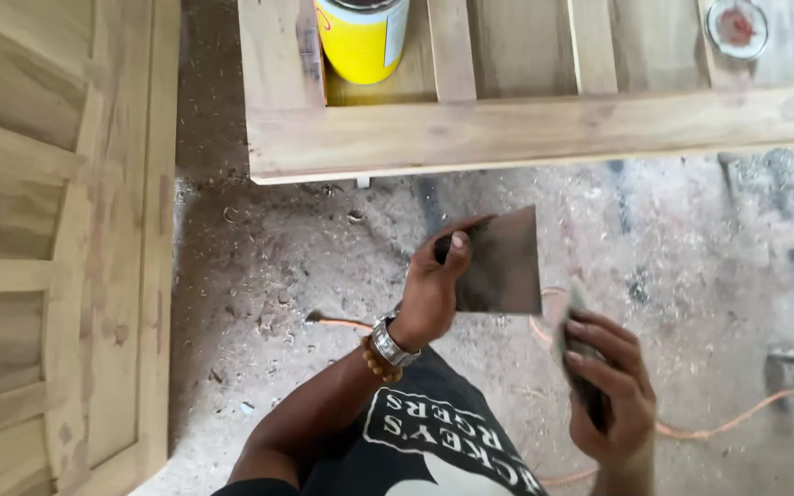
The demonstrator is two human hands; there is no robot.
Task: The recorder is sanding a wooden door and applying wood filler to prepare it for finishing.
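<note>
Left hand (429,289) raised, wrist bent, grip pinching a flat metal sheet (500,266) at its 9 o'clock edge. Right hand (610,390), at 4 o'clock from the sheet, grip curled around a dark pad (579,349).

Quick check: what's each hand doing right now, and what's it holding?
Left hand: closed on a flat metal scraper blade.
Right hand: closed on a dark folded pad, maybe sandpaper.
</note>
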